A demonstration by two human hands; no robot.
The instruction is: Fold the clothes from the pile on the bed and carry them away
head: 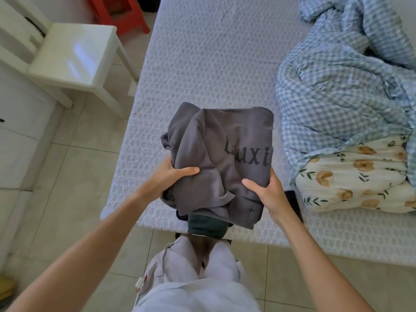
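Both hands grip one stack of clothes from its two sides: my left hand [174, 176] pinches the left edge with the thumb on top and the fingers hidden below, and my right hand [267, 192] does the same on the right edge. From the head camera, the only view I have, the top piece is a grey garment with dark letters [225, 154], folded but loose at its left part, where some cloth bulges out. Under it a dark green piece [206, 225] shows at the near end, and something darker sits beside it, which I cannot identify. The stack is over the near edge of the bed [202, 64]; I cannot tell if it rests on the mattress or is already lifted. To the right lie a blue checked blanket [337, 86] and a flowered cover [360, 174], and a dark flat object [292, 199] is just behind my right hand. A white chair [74, 55] stands on the floor to the left. I judge the folding is done and the carrying is the step now. The risk I see is that the lower pieces slide out toward me, because my grip is mostly on the grey garment, and the loose left fold can open if the stack tilts.
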